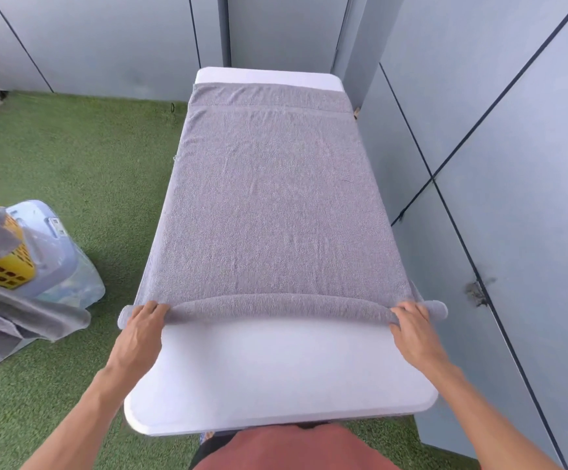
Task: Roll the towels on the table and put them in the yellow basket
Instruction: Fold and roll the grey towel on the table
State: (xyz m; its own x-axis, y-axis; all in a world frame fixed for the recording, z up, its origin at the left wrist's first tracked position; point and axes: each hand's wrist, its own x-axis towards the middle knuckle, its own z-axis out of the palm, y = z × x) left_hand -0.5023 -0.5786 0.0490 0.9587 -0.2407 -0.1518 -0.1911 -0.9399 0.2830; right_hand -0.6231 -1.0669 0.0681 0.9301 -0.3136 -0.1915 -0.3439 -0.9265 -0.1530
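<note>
Towel (pixel 269 198) on white table (pixel 275 368); left hand (pixel 143 325), right hand (pixel 411 322) grip rolled edge; green turf (pixel 82 147), grey walls (pixel 513 130).

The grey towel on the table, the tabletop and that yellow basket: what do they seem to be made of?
The grey towel looks like terry cloth, likely cotton: matte, nubbly pile with a flat woven band near its far end. The tabletop looks like smooth white plastic or laminate, with rounded corners and a faint sheen. The yellow basket seems moulded plastic, its wall pierced by regular slots.

green artificial turf (pixel 82 150) floor | grey wall panels (pixel 499 137) | pale blue plastic bin (pixel 50 252) on turf, left
</note>
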